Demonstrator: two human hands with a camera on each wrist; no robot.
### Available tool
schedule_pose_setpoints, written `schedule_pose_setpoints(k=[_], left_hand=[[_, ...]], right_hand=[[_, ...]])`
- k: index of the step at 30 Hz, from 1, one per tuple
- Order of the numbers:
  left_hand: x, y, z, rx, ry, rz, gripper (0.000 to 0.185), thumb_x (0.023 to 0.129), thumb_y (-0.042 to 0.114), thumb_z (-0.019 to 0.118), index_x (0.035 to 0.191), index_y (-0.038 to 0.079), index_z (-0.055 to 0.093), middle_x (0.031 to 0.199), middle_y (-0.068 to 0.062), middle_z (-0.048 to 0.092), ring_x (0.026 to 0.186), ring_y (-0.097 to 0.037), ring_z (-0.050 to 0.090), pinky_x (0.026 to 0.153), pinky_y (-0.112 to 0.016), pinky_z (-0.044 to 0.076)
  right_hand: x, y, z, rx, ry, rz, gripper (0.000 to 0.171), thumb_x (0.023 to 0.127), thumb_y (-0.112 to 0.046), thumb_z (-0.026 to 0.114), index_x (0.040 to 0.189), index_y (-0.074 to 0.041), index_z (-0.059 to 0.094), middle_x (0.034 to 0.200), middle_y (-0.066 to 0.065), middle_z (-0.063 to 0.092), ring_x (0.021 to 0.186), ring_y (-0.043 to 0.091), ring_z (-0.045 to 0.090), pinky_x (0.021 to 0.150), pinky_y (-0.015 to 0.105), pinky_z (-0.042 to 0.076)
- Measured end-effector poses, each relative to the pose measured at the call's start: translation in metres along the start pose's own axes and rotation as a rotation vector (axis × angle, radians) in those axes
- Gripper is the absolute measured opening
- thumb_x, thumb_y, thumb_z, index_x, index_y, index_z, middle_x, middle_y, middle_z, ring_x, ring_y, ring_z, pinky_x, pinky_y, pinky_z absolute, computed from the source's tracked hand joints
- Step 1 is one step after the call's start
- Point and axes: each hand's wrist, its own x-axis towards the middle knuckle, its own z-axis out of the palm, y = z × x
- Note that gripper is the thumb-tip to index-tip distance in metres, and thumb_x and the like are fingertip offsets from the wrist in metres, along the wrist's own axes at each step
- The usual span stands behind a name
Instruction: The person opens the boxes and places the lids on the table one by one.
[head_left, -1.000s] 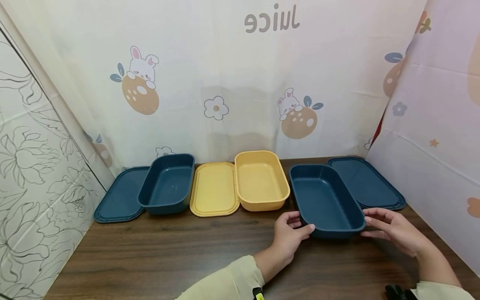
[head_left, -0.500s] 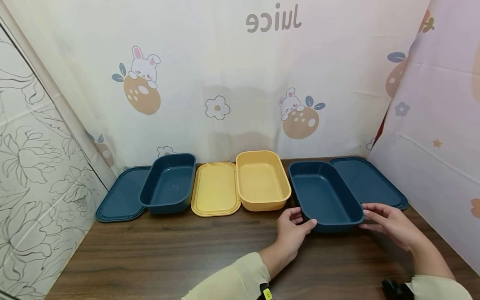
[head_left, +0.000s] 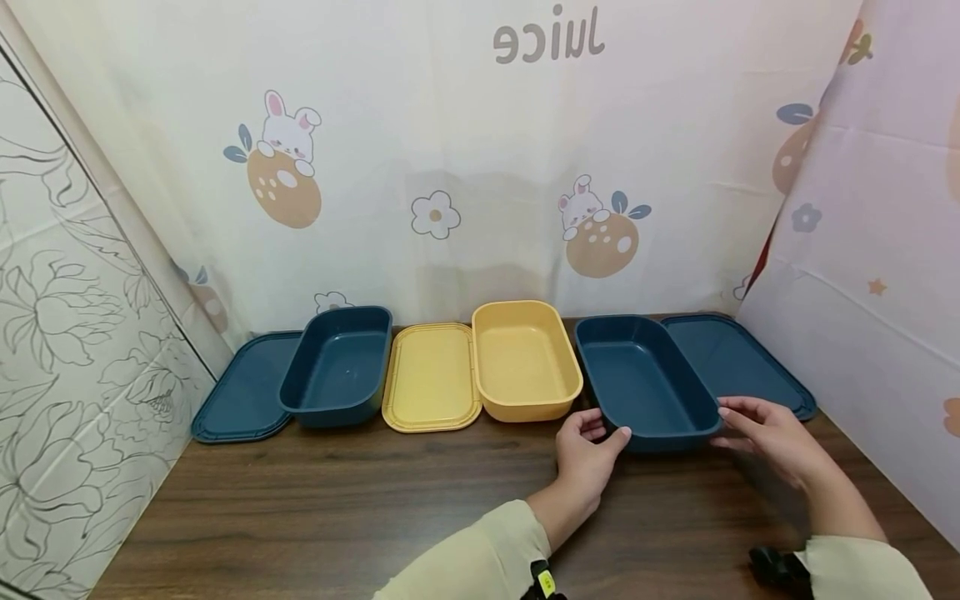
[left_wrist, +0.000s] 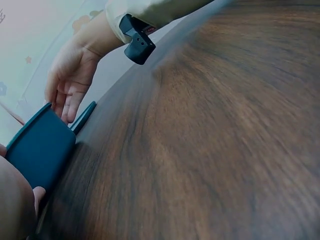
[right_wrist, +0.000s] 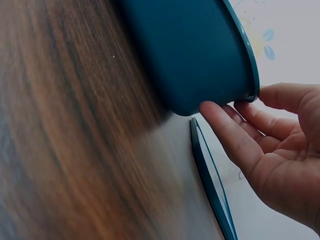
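A deep blue rectangular food container stands at the right of the row, its open top facing up. My left hand grips its near left corner, thumb at the front rim and fingers along the side. At the near right corner, the fingertips of my right hand touch the wall and rim; the right wrist view shows these fingers mostly extended against the blue container. A blue lid lies just beyond, partly covered by the container in the head view.
Leftward along the curtain stand a yellow container, a yellow lid, another blue container and another blue lid. All sit on a dark wooden table. A fabric wall borders the right side.
The blue container has moved back, away from the person, and slightly left, with both hands following it. It now lines up more closely with the row; the other containers and lids stay put.
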Motion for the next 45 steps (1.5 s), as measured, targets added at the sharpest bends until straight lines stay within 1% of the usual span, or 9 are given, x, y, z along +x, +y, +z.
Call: schedule_pose_setpoints(k=[4, 11, 13, 19, 24, 33, 35, 41, 45], left_hand=[[0.000, 0.000, 0.003, 0.020, 0.016, 0.022, 0.031, 0.073, 0.005, 0.084, 0.097, 0.013, 0.066, 0.092, 0.002, 0.060, 0.088, -0.019, 0.058, 0.071, -0.028, 0.055], [0.002, -0.002, 0.009, 0.009, 0.062, 0.045, 0.028, 0.074, 0.005, 0.084, 0.096, 0.011, 0.067, 0.089, 0.002, 0.060, 0.083, -0.017, 0.059, 0.069, -0.027, 0.054], [0.002, -0.002, 0.010, 0.003, 0.071, 0.052, 0.027, 0.075, 0.005, 0.083, 0.095, 0.011, 0.067, 0.089, 0.001, 0.060, 0.083, -0.017, 0.059, 0.069, -0.027, 0.054], [0.003, -0.003, 0.013, 0.003, 0.087, 0.066, 0.025, 0.076, 0.007, 0.083, 0.096, 0.010, 0.067, 0.090, -0.002, 0.061, 0.082, -0.016, 0.059, 0.069, -0.026, 0.053], [0.005, 0.000, 0.015, -0.002, 0.092, 0.057, 0.023, 0.079, 0.007, 0.081, 0.097, 0.009, 0.067, 0.091, -0.003, 0.061, 0.082, -0.016, 0.059, 0.070, -0.027, 0.053], [0.007, 0.004, 0.021, -0.024, 0.131, -0.004, 0.021, 0.081, 0.004, 0.079, 0.097, 0.008, 0.066, 0.089, -0.004, 0.059, 0.077, -0.015, 0.059, 0.070, -0.031, 0.055], [0.007, 0.005, 0.023, -0.025, 0.146, -0.020, 0.021, 0.081, 0.004, 0.079, 0.097, 0.008, 0.066, 0.087, -0.004, 0.059, 0.076, -0.015, 0.059, 0.069, -0.032, 0.055], [0.006, 0.007, 0.026, -0.010, 0.181, -0.034, 0.019, 0.080, 0.005, 0.079, 0.093, 0.008, 0.066, 0.083, -0.003, 0.058, 0.074, -0.014, 0.058, 0.068, -0.032, 0.054], [0.007, 0.008, 0.023, -0.006, 0.151, -0.043, 0.018, 0.079, 0.004, 0.079, 0.089, 0.007, 0.064, 0.080, -0.002, 0.058, 0.068, -0.014, 0.059, 0.066, -0.033, 0.055]], right_hand=[[0.001, -0.001, 0.001, 0.000, 0.020, -0.003, 0.060, 0.105, -0.023, 0.046, 0.139, 0.022, 0.026, 0.122, 0.021, 0.053, 0.093, 0.006, 0.065, 0.081, 0.039, 0.056], [0.004, 0.000, 0.002, 0.031, 0.049, 0.003, 0.059, 0.104, -0.021, 0.046, 0.140, 0.022, 0.025, 0.110, 0.001, 0.057, 0.090, 0.005, 0.066, 0.080, 0.036, 0.056], [0.005, 0.001, 0.002, 0.043, 0.056, 0.005, 0.059, 0.104, -0.020, 0.046, 0.139, 0.022, 0.025, 0.107, -0.002, 0.057, 0.089, 0.006, 0.066, 0.079, 0.035, 0.057], [0.009, 0.000, 0.006, 0.046, 0.098, 0.026, 0.059, 0.104, -0.021, 0.046, 0.139, 0.022, 0.026, 0.106, 0.002, 0.059, 0.086, 0.006, 0.067, 0.078, 0.032, 0.057], [0.012, -0.002, 0.011, 0.047, 0.133, 0.036, 0.057, 0.105, -0.020, 0.044, 0.139, 0.022, 0.027, 0.106, 0.005, 0.059, 0.085, 0.005, 0.066, 0.078, 0.031, 0.056], [0.015, -0.007, 0.016, 0.083, 0.174, 0.058, 0.056, 0.104, -0.020, 0.044, 0.140, 0.021, 0.028, 0.100, -0.004, 0.059, 0.083, 0.004, 0.066, 0.077, 0.029, 0.057], [0.015, -0.008, 0.018, 0.063, 0.192, 0.060, 0.056, 0.105, -0.021, 0.043, 0.140, 0.020, 0.030, 0.103, 0.001, 0.058, 0.082, 0.004, 0.066, 0.077, 0.028, 0.057], [0.016, -0.009, 0.025, -0.022, 0.246, 0.066, 0.056, 0.106, -0.026, 0.039, 0.140, 0.018, 0.033, 0.125, 0.030, 0.047, 0.081, -0.001, 0.063, 0.075, 0.026, 0.057], [0.016, -0.010, 0.027, -0.062, 0.284, 0.070, 0.054, 0.106, -0.026, 0.038, 0.140, 0.017, 0.035, 0.129, 0.032, 0.045, 0.080, -0.002, 0.062, 0.072, 0.023, 0.056]])
